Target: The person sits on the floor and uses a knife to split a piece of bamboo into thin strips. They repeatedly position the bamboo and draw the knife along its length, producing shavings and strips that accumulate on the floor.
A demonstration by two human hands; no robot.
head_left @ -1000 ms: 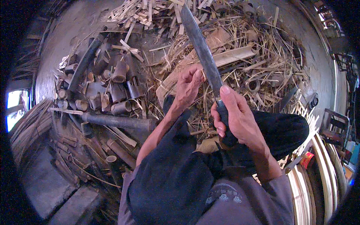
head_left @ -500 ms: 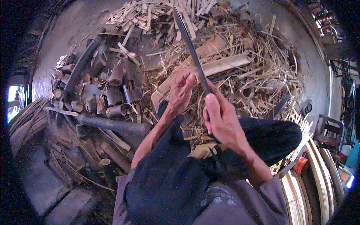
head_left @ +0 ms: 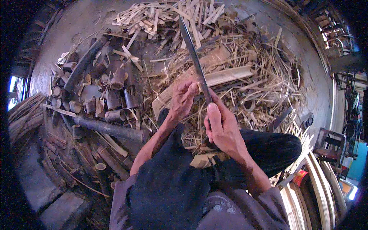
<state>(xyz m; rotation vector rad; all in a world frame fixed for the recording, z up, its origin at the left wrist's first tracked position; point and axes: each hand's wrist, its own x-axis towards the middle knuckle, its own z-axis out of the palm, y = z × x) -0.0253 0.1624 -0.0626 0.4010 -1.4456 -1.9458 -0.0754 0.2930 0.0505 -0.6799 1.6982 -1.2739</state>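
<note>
My right hand (head_left: pixel 224 126) is closed round the handle of a long dark-bladed knife (head_left: pixel 195 61), thumb laid along its top. The blade points away from me, tilted slightly left. Against its left side, my left hand (head_left: pixel 185 97) pinches a small pale piece of bamboo (head_left: pixel 199 90), mostly hidden by the fingers. Beyond both hands lies a split bamboo length (head_left: pixel 230 75) on a board (head_left: pixel 163 100) among shavings. My legs in dark trousers (head_left: pixel 168 184) are folded below the hands.
Cut bamboo sections (head_left: pixel 115 96) and a long dark bamboo pole (head_left: pixel 111 128) lie at left. A heap of pale slats (head_left: pixel 153 19) is at the far side, shavings (head_left: pixel 268 73) to the right. Long pale strips (head_left: pixel 320 188) stand near right, by a metal frame (head_left: pixel 330 143).
The knife and my right hand have come slightly nearer to me. My left hand keeps its pinch beside the blade. The whole view has shifted a little.
</note>
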